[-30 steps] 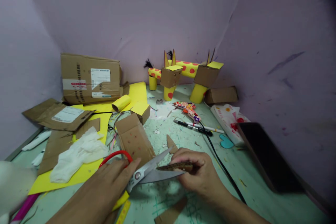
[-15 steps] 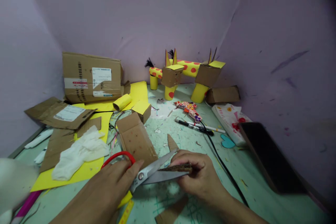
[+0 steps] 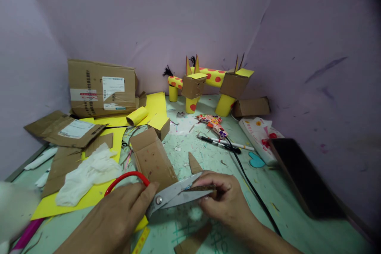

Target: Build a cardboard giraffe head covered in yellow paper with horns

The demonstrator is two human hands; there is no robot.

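Red-handled scissors (image 3: 166, 198) are in my left hand (image 3: 127, 208), its fingers closed round the handles. Their parted blades reach right, with a small cardboard piece (image 3: 202, 187) between them. My right hand (image 3: 224, 196) pinches that piece near the blade tips. Just beyond the blades lies a pointed cardboard scrap (image 3: 195, 163). An open cardboard tray-like piece (image 3: 153, 156) rests behind the scissors. Nearer to me, another cardboard scrap (image 3: 193, 240) lies on the green table (image 3: 166, 226).
Two spotted animal figures (image 3: 195, 87) stand at the back. At right are a glue gun (image 3: 218, 130) with a black cord, pens (image 3: 220, 144) and a dark phone (image 3: 303, 178). A box (image 3: 102, 89), yellow paper (image 3: 47, 206) and a white cloth (image 3: 86, 174) occupy the left.
The scissor blades have closed slightly on the cardboard piece. The red handle has shifted a little left, and the whole view has moved slightly.
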